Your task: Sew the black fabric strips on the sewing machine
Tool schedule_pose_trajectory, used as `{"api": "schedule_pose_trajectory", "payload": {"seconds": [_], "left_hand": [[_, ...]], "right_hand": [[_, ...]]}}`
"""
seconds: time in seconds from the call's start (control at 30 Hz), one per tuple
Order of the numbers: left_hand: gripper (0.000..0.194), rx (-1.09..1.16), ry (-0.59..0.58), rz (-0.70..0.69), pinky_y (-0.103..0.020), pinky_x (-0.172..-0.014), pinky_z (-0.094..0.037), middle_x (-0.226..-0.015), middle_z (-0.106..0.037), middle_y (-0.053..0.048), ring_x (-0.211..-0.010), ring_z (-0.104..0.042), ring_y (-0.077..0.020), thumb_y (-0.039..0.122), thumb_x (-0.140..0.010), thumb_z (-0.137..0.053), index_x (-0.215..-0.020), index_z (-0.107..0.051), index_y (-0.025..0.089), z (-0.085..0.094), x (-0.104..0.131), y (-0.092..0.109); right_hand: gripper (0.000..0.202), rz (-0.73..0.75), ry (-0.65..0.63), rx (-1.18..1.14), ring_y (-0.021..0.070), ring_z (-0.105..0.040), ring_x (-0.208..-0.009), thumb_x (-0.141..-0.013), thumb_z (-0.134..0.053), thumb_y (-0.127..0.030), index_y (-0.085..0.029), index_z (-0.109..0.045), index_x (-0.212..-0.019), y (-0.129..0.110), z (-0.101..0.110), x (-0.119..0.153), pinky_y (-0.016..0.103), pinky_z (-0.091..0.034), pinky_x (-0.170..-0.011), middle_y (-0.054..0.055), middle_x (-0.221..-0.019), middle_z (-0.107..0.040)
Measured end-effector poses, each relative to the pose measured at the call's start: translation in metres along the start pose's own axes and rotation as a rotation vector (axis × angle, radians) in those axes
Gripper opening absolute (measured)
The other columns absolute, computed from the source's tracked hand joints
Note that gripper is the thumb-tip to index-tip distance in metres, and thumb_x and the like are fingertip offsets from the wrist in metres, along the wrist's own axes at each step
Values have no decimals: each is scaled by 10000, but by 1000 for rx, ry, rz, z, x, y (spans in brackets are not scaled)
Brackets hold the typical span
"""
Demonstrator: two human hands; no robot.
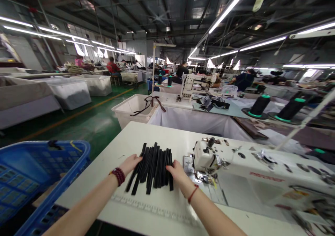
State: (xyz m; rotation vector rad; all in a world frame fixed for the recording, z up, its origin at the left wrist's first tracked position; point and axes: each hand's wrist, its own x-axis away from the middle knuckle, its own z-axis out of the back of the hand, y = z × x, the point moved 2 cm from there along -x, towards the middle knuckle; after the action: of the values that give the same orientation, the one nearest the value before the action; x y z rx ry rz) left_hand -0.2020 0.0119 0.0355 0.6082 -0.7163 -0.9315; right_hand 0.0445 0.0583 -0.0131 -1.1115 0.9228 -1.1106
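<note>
A loose bundle of narrow black strips [154, 166] lies on the white sewing table, most pointing away from me, some slanted and overlapping. At its left edge, my left hand [133, 163] has its fingers closed against the outermost strips. My right hand [178, 173] grips the right edge, its thumb pressed on the strips and its other fingers partly hidden. Just right of that hand stands the needle end of a white sewing machine [209, 159]. Printed along the table in front of the strips is a ruler scale [154, 208].
A blue plastic basket [85, 150] stands left of the table. Beyond the table are a white bin [125, 109] with dark straps over its rim and a white cloth-lined trough [180, 119]. Black thread cones [259, 106] stand back right. Other people work farther off.
</note>
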Motion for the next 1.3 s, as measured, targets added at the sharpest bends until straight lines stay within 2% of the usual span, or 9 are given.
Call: {"api": "schedule_pose_trajectory", "payload": {"seconds": [0.17,0.37,0.53,0.63,0.73,0.97,1.03,1.17,1.3], "left_hand": [[273,61,-145,26,-442,-854,-550,-1119,-664,-73,-973,-654,-225,353,-924,-620,-1109,-629,151,-43,-18,33],[309,303,-220,-10,-405,-783,-578,-1060,-684,-72,-885,-680,-201,398,-954,-565,-1129,-617,149,-60,-16,39],[315,478,-82,-267,-423,-996,-496,-1180,-668,-138,-1117,-642,-246,349,-970,-475,-1207,-534,150,-61,20,41],[467,523,18,-458,-482,-1117,-370,-1324,-581,-141,-1288,-514,-287,397,-896,-565,-1294,-444,185,-57,44,44],[632,543,29,-581,-536,-1130,-329,-1345,-544,-146,-1301,-483,-329,404,-790,-669,-1326,-409,193,-59,57,42],[848,576,-72,-651,-523,-1140,-309,-1414,-430,-174,-1344,-412,-359,303,-615,-792,-1363,-409,190,-73,52,27],[895,568,-139,-649,-503,-1115,-353,-1380,-485,-150,-1291,-473,-351,252,-553,-834,-1355,-441,202,-69,50,32],[701,540,-246,-598,-490,-1087,-391,-1155,-671,-64,-1166,-581,-335,170,-511,-844,-1167,-601,211,-56,56,47],[722,550,-178,-508,-477,-1112,-366,-1215,-674,-107,-1207,-568,-332,199,-513,-866,-1182,-595,183,-55,74,52]], "right_hand": [[228,-89,-50,14,179,-662,-884,-933,-640,-308,-144,-624,-1091,-24,-50,-20,368,-563,-784,51,-1042,-664],[258,-34,-85,-17,197,-670,-884,-936,-630,-337,-136,-629,-1097,-41,-83,-30,369,-572,-778,66,-1036,-676],[410,118,13,-50,274,-575,-1148,-858,-618,-234,-112,-542,-1243,-48,-76,2,437,-466,-1014,151,-1189,-624],[559,369,76,-53,261,-509,-1232,-864,-549,-236,-121,-394,-1388,-56,-63,20,438,-424,-1062,171,-1304,-528],[617,600,86,-39,277,-496,-1245,-851,-558,-275,-140,-354,-1418,-58,-53,30,451,-442,-1047,170,-1321,-497],[631,560,8,-223,288,-589,-1131,-849,-593,-426,-216,-366,-1398,-23,-58,30,459,-507,-976,129,-1233,-556],[662,551,-32,-258,285,-611,-1088,-835,-609,-465,-221,-364,-1400,-18,-60,27,451,-527,-947,118,-1189,-586],[676,554,-86,-261,293,-623,-1071,-786,-667,-487,-225,-428,-1362,-21,-57,22,449,-522,-962,102,-1132,-631],[586,534,-125,-254,284,-635,-1059,-765,-698,-371,-216,-495,-1293,-22,-52,30,423,-529,-957,106,-1135,-648]]}}
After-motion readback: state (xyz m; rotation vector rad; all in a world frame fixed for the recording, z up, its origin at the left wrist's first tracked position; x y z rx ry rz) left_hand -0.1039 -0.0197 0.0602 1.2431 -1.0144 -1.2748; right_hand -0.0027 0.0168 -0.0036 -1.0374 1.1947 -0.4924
